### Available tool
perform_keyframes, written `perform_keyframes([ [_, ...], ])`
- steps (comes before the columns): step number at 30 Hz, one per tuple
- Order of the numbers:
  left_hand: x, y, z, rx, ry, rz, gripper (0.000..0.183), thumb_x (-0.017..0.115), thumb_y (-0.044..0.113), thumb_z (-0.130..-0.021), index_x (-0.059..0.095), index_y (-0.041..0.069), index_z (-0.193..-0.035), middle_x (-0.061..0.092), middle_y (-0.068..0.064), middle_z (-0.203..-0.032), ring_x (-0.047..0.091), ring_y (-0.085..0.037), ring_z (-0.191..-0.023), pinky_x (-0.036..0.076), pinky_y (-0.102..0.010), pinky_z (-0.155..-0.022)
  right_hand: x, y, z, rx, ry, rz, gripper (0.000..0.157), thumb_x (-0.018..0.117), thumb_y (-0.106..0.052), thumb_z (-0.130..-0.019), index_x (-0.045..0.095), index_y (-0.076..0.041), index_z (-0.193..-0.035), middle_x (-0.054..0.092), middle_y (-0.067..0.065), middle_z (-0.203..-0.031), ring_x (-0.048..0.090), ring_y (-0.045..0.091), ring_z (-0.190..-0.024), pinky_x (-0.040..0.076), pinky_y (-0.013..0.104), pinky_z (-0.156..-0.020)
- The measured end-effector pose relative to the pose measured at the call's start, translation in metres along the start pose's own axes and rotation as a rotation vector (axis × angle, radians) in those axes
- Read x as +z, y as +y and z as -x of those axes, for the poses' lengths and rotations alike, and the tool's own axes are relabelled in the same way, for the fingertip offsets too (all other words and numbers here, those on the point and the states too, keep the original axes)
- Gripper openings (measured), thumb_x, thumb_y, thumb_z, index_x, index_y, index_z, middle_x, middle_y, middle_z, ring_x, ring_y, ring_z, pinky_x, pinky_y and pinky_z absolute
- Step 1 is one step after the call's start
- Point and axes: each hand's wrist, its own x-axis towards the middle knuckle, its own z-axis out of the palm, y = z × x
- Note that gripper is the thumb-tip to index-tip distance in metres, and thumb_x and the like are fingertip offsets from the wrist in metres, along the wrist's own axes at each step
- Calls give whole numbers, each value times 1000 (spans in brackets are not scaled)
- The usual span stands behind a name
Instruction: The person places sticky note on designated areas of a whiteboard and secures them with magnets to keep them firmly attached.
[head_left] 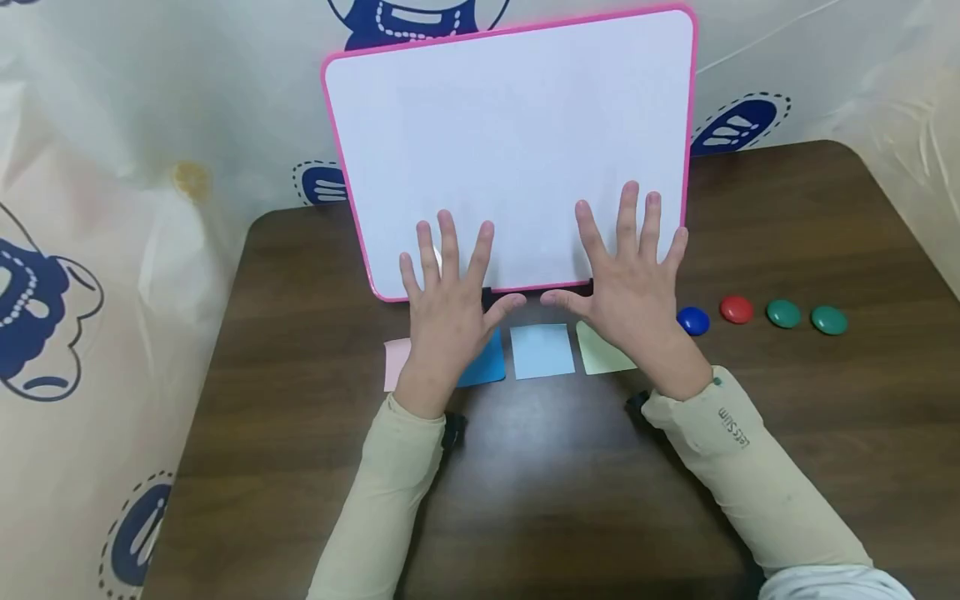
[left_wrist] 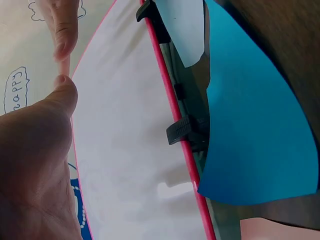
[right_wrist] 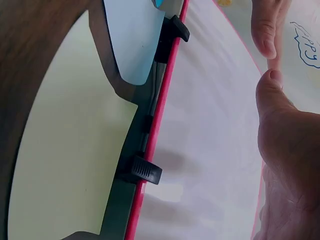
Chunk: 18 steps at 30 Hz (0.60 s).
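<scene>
A whiteboard (head_left: pixel 517 142) with a pink frame leans upright on a black stand (left_wrist: pixel 182 131) at the table's back edge. In front of its lower part, my left hand (head_left: pixel 446 321) and right hand (head_left: pixel 636 292) are held with fingers spread and thumbs pointing at each other. Both hands hold nothing; the wrist views show the palms apart from the board. Below lie a pink paper square (head_left: pixel 396 362), partly hidden by the left hand, a blue one (head_left: pixel 483 362), a light blue one (head_left: pixel 542 352) and a pale green one (head_left: pixel 600 350), partly covered by the right arm.
Right of my right hand, a blue round magnet-like disc (head_left: pixel 693 321), a red one (head_left: pixel 737 309) and two green discs (head_left: pixel 783 313) lie in a row. The dark wooden table (head_left: pixel 547 500) has rounded far corners. A patterned sheet (head_left: pixel 112 208) hangs behind and to the left.
</scene>
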Motion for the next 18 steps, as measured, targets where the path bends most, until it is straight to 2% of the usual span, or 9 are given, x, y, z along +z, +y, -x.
perform_keyframes([
  [8,-6,3,2,3,1,-16,97,48,70,-94,-6,28,-163,-26,-13,-164,-30,-35,-146,-5,-65,-115,-4,-9,2,1,-7,20,120,63,-77,-77,-5,-27,-163,-27,16,-163,-22,42,-148,-4,75,-109],
  [14,-11,9,4,29,4,-36,97,48,70,-94,-7,28,-162,-22,-15,-165,-30,-34,-146,-2,-66,-115,-9,-16,7,-4,5,34,118,62,-78,-77,-3,-29,-163,-30,14,-162,-19,44,-148,-3,75,-109],
  [18,-15,10,7,10,-12,-33,98,47,71,-93,-10,31,-162,-26,-14,-164,-30,-35,-146,-3,-66,-115,-14,-15,9,-13,9,38,117,62,-77,-77,-2,-29,-163,-29,14,-162,-18,44,-148,-2,75,-108],
])
